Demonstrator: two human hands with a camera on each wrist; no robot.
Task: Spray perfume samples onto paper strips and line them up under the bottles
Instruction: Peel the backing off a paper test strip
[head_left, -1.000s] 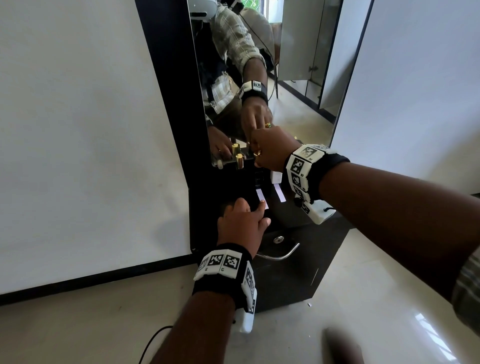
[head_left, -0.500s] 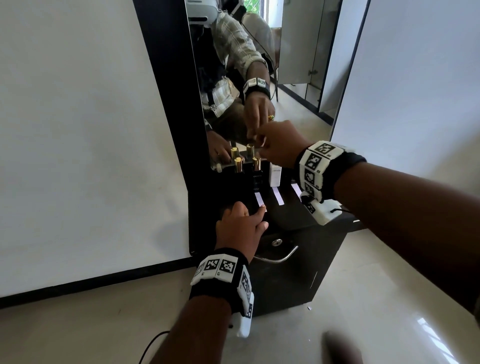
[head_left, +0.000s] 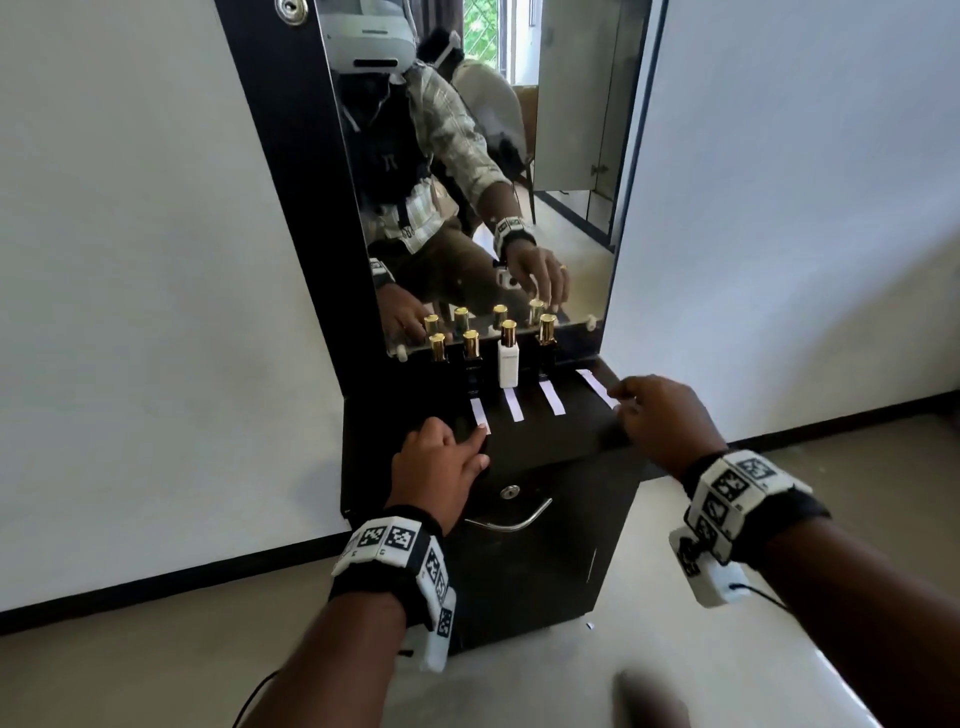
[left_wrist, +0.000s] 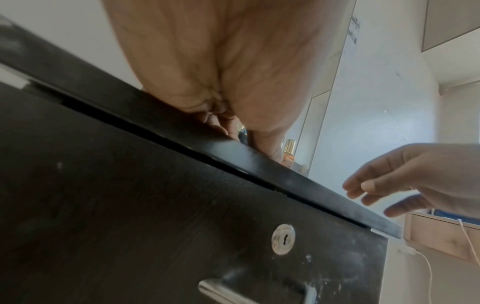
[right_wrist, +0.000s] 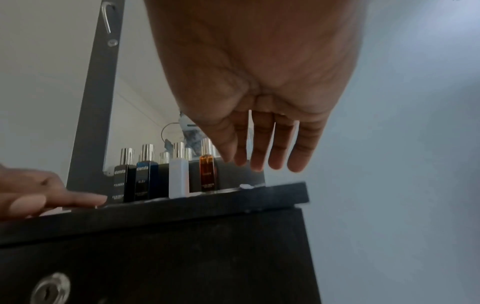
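Head view: four perfume bottles (head_left: 508, 358) stand in a row against the mirror (head_left: 483, 171) on the black counter (head_left: 561, 441), with paper strips (head_left: 551, 399) lying before them. Left hand (head_left: 439, 470) presses one straight fingertip on the leftmost strip (head_left: 478, 413); its grip holds nothing. Right hand (head_left: 662, 423) hovers at the rightmost strip (head_left: 597, 387), fingers loosely extended, grip empty.

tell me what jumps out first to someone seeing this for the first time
A row of four gold-capped perfume bottles, the white bottle brightest among them, stands at the back of a black cabinet top, doubled in the tall mirror behind. White paper strips lie on the top in front of the bottles. The left hand rests a fingertip by the leftmost strip, and the right hand reaches to the rightmost one, fingers extended.
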